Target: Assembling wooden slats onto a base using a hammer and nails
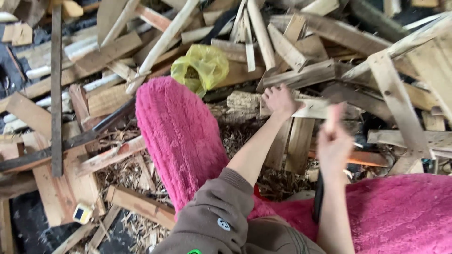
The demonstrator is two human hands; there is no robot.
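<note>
Reaching into a big pile of wood scraps.
L hand (278,99) is closed on a pale wood piece (314,109) on top of the pile, just past the pink fuzzy legs (181,134). R hand (333,143) is up & blurry, can't tell if it holds anything. Wood looks stiff, light, rough w/ splinters, so prob best grabbed mid-length. Yellow bag (201,67) sits behind.

Rough wood scraps (301,75), glossy yellow plastic bag (202,66), fluffy pink cloth (179,131).
</note>
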